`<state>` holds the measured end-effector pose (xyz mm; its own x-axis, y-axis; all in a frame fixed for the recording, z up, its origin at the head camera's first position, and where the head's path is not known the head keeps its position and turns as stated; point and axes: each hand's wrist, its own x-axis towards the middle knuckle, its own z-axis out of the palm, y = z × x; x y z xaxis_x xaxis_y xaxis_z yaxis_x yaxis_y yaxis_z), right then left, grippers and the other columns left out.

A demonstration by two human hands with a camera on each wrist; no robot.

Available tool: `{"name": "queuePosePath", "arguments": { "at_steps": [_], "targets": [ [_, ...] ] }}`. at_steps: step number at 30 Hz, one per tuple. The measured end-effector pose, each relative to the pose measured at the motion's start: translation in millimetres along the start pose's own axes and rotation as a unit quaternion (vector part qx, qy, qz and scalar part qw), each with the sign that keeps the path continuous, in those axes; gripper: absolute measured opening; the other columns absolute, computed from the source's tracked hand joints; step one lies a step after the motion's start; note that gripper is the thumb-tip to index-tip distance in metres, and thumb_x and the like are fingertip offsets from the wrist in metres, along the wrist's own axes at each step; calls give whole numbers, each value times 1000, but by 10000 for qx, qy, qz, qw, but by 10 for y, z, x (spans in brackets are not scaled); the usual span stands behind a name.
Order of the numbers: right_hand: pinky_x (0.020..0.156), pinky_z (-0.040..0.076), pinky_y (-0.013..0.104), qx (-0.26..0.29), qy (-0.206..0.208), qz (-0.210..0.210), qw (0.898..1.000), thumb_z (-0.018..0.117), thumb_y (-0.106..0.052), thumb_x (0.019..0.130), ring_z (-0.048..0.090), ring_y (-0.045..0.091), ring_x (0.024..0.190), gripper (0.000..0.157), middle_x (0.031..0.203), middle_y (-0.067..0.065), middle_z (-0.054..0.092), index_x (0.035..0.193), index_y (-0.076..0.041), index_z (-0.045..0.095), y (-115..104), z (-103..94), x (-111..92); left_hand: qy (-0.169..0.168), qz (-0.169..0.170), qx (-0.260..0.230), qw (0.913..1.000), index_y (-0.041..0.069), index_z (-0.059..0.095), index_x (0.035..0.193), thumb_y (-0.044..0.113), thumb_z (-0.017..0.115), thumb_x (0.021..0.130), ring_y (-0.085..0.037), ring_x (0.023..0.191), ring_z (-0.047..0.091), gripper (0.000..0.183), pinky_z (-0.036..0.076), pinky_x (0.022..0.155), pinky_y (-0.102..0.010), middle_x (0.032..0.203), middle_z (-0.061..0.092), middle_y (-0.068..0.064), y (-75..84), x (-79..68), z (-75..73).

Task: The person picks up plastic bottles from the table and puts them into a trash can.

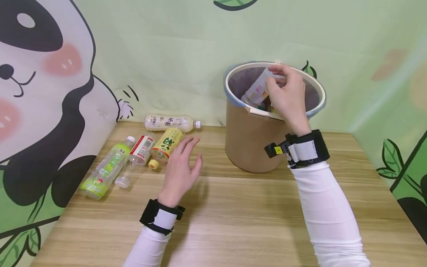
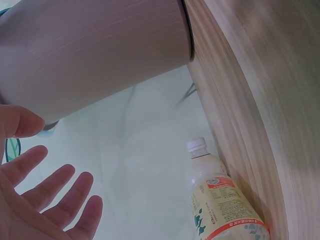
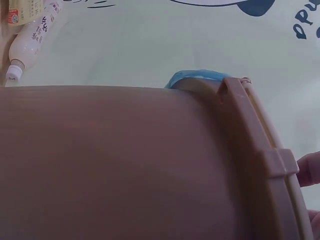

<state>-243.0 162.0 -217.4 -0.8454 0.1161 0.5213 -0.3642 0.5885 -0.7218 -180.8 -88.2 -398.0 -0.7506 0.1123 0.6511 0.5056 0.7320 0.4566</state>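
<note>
Over the mouth of a brown bin (image 1: pixel 253 137), my right hand (image 1: pixel 287 92) pinches one end of a translucent plastic bottle (image 1: pixel 257 91) with pink and yellow print. The bottle tilts down into the bin; its lower end is partly hidden. In the right wrist view the bin wall (image 3: pixel 110 165) covers most of the hand's work, and only fingertips (image 3: pixel 310 169) show past the rim. My left hand (image 1: pixel 181 168) hovers above the table with fingers spread and holds nothing. Nearest to it lies a yellow-labelled bottle (image 1: pixel 168 142), partly behind its fingers in the head view.
Left on the wooden table (image 1: pixel 233 222) lie a green-labelled bottle (image 1: pixel 106 170), a clear bottle with a red and white label (image 1: pixel 141 150), and a cream milk-tea bottle (image 1: pixel 168 122) along the back wall. A blue liner (image 1: pixel 230 97) folds over the bin rim.
</note>
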Motion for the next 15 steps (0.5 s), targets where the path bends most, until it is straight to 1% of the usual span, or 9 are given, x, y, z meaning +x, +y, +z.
{"name": "queuePosePath", "arguments": {
  "at_steps": [5,10,15],
  "targets": [
    [80,50,27,11,117,-187,9998,47,-14,91,64,17,95,30,114,7,65,114,-5,65,2,-5,-35,-27,-12,3,10000,7,53,132,14,63,85,-32,120,50,48,43,98,-48,134,51,-15,-10,-6,6],
    [76,48,24,84,142,-351,9992,47,-12,92,65,17,87,28,108,6,67,111,-5,66,-20,-16,-125,-32,-1,8,10000,7,52,132,15,62,86,-32,121,49,48,42,99,-48,135,51,-16,-23,-10,-5],
    [66,45,19,343,282,-736,9963,49,-8,91,61,16,76,25,101,9,68,107,-2,67,-38,31,-251,-5,51,17,10000,5,53,131,14,62,85,-33,120,49,47,42,99,-49,134,51,-17,-37,-5,-33]
  ]
}}
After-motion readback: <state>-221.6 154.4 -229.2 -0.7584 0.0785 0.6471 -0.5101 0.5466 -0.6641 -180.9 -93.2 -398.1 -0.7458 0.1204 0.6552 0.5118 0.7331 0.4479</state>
